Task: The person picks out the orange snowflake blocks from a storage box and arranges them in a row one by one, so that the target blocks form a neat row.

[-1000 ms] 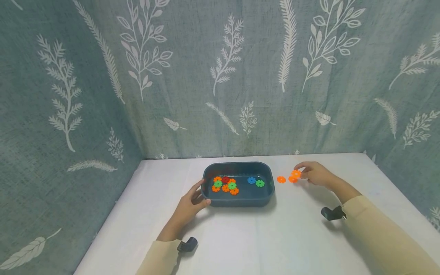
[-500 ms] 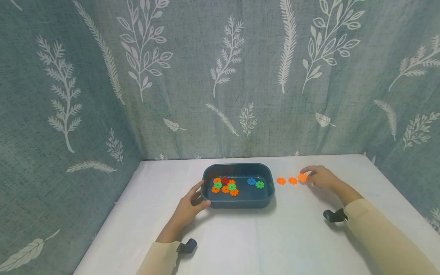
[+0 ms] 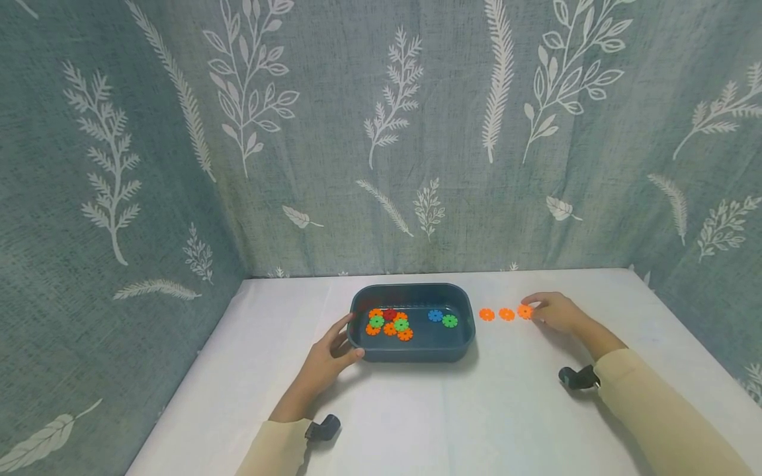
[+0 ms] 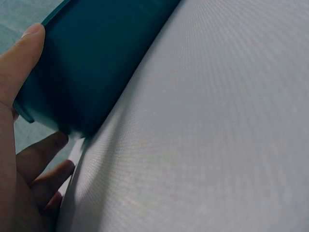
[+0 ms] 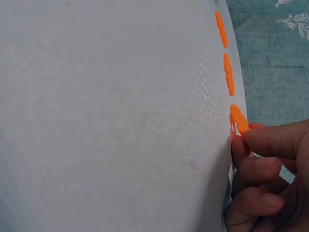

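A dark blue-green plastic tray (image 3: 417, 354) stands on the white table. My left hand (image 3: 324, 362) grips its left end, with the thumb on the front wall and the fingers round the end; the left wrist view shows the thumb (image 4: 24, 53) against the tray wall (image 4: 104, 53). To the right of the tray, my right hand (image 3: 555, 311) pinches an orange notched disc (image 3: 525, 311) between thumb and fingers. That disc (image 5: 239, 120) is slightly tilted, one edge at the tabletop. Two more orange discs, one (image 3: 507, 314) nearer and one (image 3: 487, 315) farther left, lie flat in line with it.
Inside the tray, several orange discs (image 3: 405, 335), a red disc (image 3: 389, 314) and green discs (image 3: 401, 324) cluster at the left. A blue disc (image 3: 435, 315) and a green disc (image 3: 450, 321) lie at the right. A leaf-patterned curtain (image 3: 333, 152) rises behind the table.
My right hand has carried its orange disc rightward and down from above the middle disc to the right end of the row. The left hand and tray have stayed in place.
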`<state>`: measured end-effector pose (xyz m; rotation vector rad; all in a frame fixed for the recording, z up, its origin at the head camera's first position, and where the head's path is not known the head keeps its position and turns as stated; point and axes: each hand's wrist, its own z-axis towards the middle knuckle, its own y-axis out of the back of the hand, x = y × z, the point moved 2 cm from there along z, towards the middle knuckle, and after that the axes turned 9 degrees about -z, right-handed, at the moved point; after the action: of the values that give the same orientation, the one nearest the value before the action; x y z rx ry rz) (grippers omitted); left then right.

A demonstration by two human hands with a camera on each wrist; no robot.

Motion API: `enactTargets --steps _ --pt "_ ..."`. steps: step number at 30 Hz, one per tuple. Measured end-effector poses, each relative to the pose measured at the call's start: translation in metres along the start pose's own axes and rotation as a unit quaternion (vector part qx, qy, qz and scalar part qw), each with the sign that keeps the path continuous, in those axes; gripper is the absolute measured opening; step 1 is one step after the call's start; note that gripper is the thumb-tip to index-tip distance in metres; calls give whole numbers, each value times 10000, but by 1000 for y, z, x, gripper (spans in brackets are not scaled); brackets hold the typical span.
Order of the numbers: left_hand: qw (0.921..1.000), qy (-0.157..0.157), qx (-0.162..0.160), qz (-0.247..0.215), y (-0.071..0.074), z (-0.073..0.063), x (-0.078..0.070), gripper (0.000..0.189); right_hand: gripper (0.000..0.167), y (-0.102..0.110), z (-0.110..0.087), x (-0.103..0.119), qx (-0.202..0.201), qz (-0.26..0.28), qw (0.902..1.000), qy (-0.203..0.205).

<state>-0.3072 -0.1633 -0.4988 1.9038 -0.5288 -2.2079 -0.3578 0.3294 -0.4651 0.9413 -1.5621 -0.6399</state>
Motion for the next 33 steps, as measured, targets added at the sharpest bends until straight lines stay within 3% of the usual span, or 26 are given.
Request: enactTargets --steps 18,33 --pt "9999 102 33 3 0 -1 -5 80 35 -2 -2 4 -122 -376 9988 -286" --pt "9998 78 112 -122 0 -1 -6 81 38 1 -1 2 -43 -266 9996 -104"
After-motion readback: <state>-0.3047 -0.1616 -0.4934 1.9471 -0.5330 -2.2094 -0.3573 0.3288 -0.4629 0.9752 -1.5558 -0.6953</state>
